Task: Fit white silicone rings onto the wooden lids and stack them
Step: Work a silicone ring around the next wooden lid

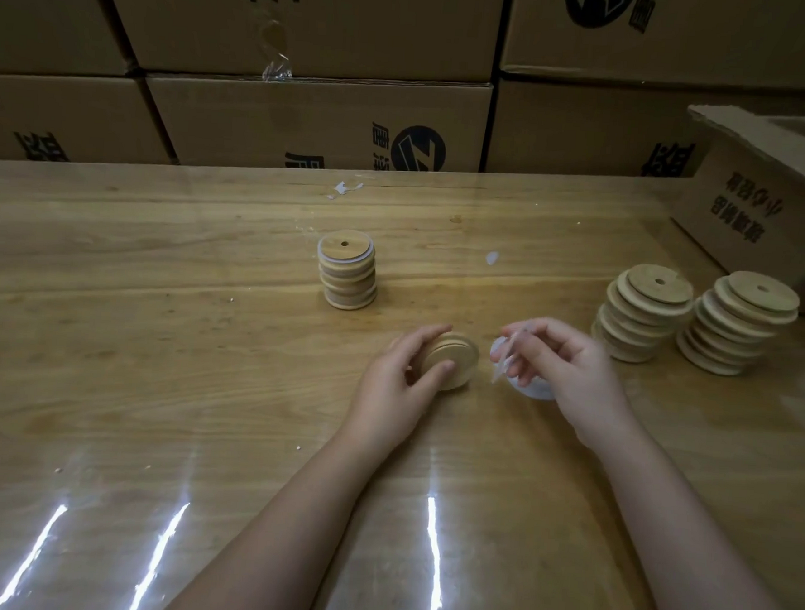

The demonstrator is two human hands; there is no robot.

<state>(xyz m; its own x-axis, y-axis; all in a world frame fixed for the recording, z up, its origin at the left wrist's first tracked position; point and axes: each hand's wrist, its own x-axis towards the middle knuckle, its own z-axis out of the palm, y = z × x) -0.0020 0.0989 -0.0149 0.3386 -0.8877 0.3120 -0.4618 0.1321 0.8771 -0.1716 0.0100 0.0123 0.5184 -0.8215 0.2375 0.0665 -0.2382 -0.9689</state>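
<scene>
Two bare arms reach in from the near edge of the shiny wooden table, the left hand curled round a round wooden lid tipped up toward the right hand, which pinches a soft white silicone ring, probably ready to slip it on.

only the two forearms and hands of the person show, and both arms are bare along all of that length. the left forearm and right forearm are smooth and rounded, each broad at the bottom edge and narrowing evenly to a slim wrist. the left hand and right hand are bare as well, smallish, with soft, fairly short fingers and rounded tips; the nails are too blurred to tell, and dim light leaves the arms' undersides in shadow.
</scene>
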